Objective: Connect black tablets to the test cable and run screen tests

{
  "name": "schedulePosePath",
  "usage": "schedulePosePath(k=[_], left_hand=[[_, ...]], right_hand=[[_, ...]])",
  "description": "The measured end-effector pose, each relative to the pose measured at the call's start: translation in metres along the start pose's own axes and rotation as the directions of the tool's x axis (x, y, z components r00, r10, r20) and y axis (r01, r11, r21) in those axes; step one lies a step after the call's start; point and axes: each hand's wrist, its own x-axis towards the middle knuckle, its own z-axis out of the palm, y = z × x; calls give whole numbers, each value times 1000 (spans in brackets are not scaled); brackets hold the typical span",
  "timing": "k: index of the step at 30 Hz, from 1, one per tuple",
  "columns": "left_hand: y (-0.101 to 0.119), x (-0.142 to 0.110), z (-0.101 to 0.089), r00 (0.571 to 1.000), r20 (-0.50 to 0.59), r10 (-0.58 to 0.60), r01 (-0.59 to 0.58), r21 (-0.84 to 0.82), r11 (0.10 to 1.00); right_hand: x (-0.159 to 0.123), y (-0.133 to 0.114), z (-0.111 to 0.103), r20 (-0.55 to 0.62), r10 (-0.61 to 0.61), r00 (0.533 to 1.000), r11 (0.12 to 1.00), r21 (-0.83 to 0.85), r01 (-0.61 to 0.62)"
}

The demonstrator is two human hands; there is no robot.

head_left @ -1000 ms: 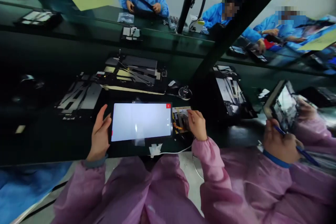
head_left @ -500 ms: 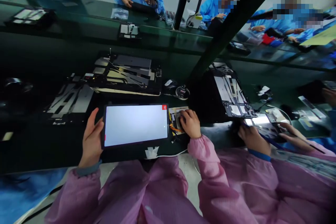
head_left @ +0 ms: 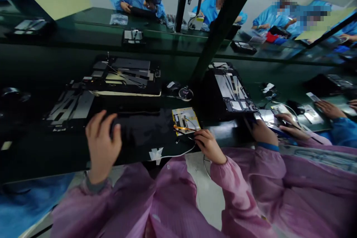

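Observation:
A tablet screen (head_left: 142, 128), now dark, lies flat on the bench in front of me. My left hand (head_left: 102, 145) is raised over its left edge, fingers spread and holding nothing. To the right of the screen sits a yellow-edged flat battery or board (head_left: 192, 114) with an orange ribbon cable (head_left: 181, 129) across its lower part. My right hand (head_left: 209, 145) is at its lower right corner, thumb and fingers pinched together near thin leads; what they hold is too small to make out. A white cable (head_left: 178, 155) runs below, beside white tape (head_left: 156, 154).
Stacks of opened tablets stand behind the screen (head_left: 128, 76) and to the right (head_left: 230, 85); another opened one (head_left: 71, 106) lies left. A mouse (head_left: 173, 86) and a round clear container (head_left: 185, 93) sit between. A co-worker's hand (head_left: 264, 134) works close on my right.
The lit white screen has gone dark. My left hand has let go of its edge and lifted with fingers spread. My right hand has drawn back from the battery or board to its lower corner.

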Motion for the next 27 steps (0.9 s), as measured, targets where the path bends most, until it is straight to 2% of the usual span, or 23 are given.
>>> schedulePosePath(k=[2, 3, 5, 7, 9, 11, 16, 20, 25, 27], left_hand=[[48, -22, 15, 984, 143, 104, -84, -139, 987], [71, -33, 28, 945, 264, 193, -121, -266, 956], [109, -51, 60, 817, 467, 338, -117, -440, 890], [131, -58, 91, 726, 588, 356, -135, -386, 913], [138, -57, 111, 678, 658, 326, -191, -271, 943], [135, -51, 118, 669, 677, 307, -233, -201, 951], [125, -48, 116, 676, 684, 273, -227, -159, 961], [132, -52, 118, 694, 658, 291, -266, -141, 953], [140, -51, 122, 666, 687, 292, -320, -91, 943], [142, -50, 124, 671, 679, 296, -337, -77, 939]], right_hand=[[-1, 2, 3, -13, 2, 1000, 1000, 18, -2], [1, 2, 3, -20, 0, 1000, 1000, 27, 0], [5, -2, 2, -32, -23, 999, 999, 46, 24], [9, -6, 1, -39, -61, 997, 996, 64, 64], [12, -9, -1, -43, -92, 995, 992, 88, 96], [12, -9, -3, -28, -99, 995, 987, 122, 101], [11, -1, -5, -4, -108, 994, 980, 167, 107], [16, 1, 0, -27, -122, 992, 979, 163, 125], [19, 3, 7, -44, -179, 983, 976, 121, 183], [19, 5, 8, -56, -201, 978, 970, 130, 207]])
